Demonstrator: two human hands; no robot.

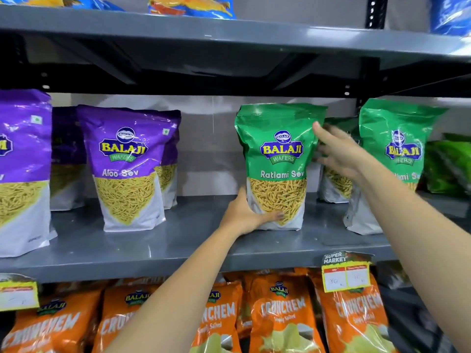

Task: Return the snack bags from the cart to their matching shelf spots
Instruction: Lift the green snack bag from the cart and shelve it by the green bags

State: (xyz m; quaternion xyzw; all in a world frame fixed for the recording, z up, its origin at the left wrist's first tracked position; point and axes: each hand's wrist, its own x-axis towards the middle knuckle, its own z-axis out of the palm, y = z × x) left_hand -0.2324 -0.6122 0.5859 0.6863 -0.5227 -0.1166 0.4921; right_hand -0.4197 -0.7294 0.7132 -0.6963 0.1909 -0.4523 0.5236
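A green Ratlami Sev bag (277,159) stands upright on the grey middle shelf (153,240). My left hand (247,215) grips its lower left corner, thumb across the front. My right hand (336,151) is at the bag's upper right edge, fingers spread, reaching behind toward another green bag (336,182) further back. A second front green Ratlami Sev bag (397,154) stands to the right, partly hidden by my right forearm. The cart is out of view.
Purple Aloo Sev bags (127,164) fill the shelf's left side, with a gap between them and the green ones. Orange Crunchem bags (277,317) sit on the shelf below, behind a yellow price tag (345,275). Blue bags (191,6) lie on the top shelf.
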